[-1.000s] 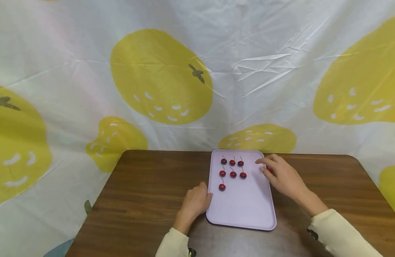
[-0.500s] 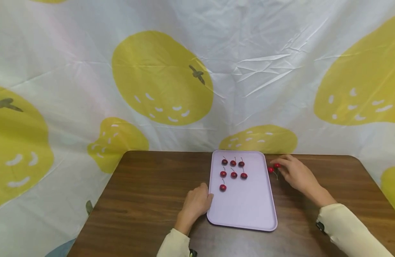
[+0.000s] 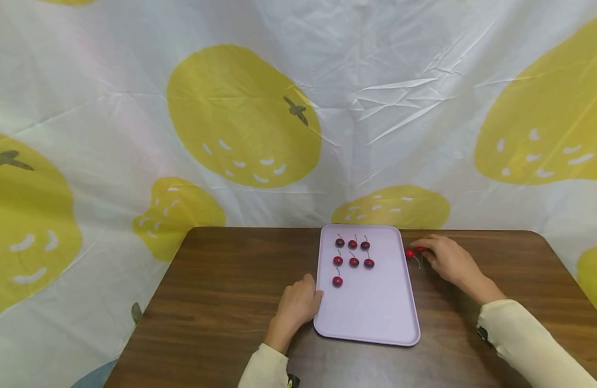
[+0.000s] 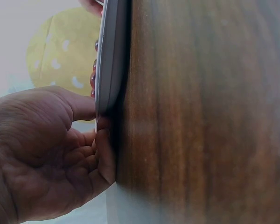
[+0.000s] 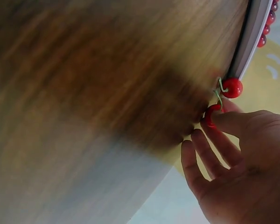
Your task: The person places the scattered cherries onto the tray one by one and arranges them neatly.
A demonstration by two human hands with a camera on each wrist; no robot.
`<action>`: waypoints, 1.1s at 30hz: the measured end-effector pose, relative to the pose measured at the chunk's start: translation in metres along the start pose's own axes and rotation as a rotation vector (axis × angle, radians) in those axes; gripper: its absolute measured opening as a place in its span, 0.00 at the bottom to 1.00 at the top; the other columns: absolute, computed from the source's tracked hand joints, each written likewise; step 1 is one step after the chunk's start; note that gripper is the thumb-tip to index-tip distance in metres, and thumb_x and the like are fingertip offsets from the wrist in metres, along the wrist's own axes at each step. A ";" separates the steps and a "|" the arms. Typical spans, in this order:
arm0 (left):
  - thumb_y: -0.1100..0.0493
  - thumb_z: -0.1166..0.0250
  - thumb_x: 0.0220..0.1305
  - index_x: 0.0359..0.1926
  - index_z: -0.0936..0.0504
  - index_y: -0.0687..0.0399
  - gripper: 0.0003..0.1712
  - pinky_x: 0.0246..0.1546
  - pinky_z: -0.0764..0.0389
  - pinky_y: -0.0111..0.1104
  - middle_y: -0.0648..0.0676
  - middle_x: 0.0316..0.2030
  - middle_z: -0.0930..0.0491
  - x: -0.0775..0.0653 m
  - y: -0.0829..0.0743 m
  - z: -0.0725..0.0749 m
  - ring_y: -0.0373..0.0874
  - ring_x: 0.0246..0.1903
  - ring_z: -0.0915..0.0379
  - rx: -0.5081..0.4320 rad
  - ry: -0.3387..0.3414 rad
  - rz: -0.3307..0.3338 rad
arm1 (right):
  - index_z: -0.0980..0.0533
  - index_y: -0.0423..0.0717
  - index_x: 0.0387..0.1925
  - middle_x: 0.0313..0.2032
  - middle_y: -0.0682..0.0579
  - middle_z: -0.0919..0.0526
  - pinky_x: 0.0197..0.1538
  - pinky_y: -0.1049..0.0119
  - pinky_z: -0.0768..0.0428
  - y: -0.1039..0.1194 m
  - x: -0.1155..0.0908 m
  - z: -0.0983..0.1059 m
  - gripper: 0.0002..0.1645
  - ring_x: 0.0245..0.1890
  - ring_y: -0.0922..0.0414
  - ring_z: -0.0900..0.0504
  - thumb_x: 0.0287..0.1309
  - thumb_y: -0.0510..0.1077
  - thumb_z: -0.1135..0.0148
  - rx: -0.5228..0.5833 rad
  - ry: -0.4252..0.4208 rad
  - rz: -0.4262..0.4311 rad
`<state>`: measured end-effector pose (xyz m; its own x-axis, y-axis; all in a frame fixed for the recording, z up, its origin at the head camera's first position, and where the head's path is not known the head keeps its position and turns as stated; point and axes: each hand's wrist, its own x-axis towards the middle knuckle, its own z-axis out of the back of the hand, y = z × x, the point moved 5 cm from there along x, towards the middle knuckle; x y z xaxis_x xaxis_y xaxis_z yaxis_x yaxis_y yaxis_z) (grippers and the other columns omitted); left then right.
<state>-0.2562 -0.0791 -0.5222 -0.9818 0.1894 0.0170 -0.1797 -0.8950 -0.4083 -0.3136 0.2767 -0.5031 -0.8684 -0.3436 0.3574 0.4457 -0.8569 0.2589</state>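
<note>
A pale lilac tray [image 3: 371,318] lies on the wooden table. Its left rim is gripped by my left hand [image 3: 295,303]; in the left wrist view the thumb is on top and the fingers [image 4: 106,154] are at the underside. Cherries with stems are laid on the tray: two rows of three, then a single cherry [image 3: 337,281] below at the left. Just off the tray's right edge, my right hand [image 3: 451,262] pinches a red cherry [image 5: 212,113] between thumb and forefinger. A second red cherry [image 5: 233,87] sits beside it, close to the tray's rim.
The dark wooden table [image 3: 230,285] extends to both sides of the tray. A white curtain [image 3: 400,108] with yellow fruit prints hangs right behind the table's far edge, close to the tray's far end.
My right hand has moved right from over the tray's edge to the two cherries beside it, and now pinches one. My left hand has stayed on the tray's rim.
</note>
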 end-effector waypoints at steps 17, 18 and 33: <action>0.54 0.35 0.73 0.42 0.23 0.66 0.16 0.41 0.16 0.53 0.67 0.34 0.15 -0.002 0.000 0.001 0.66 0.36 0.15 -0.001 -0.011 -0.008 | 0.14 0.46 0.49 0.46 0.42 0.10 0.49 0.40 0.18 0.004 -0.007 0.013 0.19 0.48 0.39 0.12 0.57 0.29 0.31 -0.007 -0.064 -0.018; 0.54 0.35 0.73 0.42 0.23 0.66 0.16 0.41 0.16 0.53 0.67 0.34 0.15 -0.002 0.000 0.001 0.66 0.36 0.15 -0.001 -0.011 -0.008 | 0.14 0.47 0.49 0.46 0.43 0.10 0.49 0.40 0.18 0.005 -0.007 0.014 0.19 0.47 0.39 0.12 0.57 0.29 0.31 -0.004 -0.069 -0.017; 0.54 0.36 0.74 0.43 0.23 0.66 0.16 0.41 0.16 0.53 0.67 0.34 0.16 -0.001 0.000 -0.001 0.66 0.36 0.15 -0.007 0.001 0.001 | 0.14 0.50 0.52 0.49 0.45 0.11 0.52 0.41 0.18 0.052 0.004 0.028 0.16 0.51 0.44 0.13 0.63 0.36 0.30 0.027 -0.058 -0.037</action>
<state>-0.2554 -0.0794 -0.5229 -0.9818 0.1890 0.0159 -0.1786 -0.8925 -0.4142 -0.2876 0.2420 -0.4631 -0.8708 -0.2881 0.3984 0.4196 -0.8579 0.2967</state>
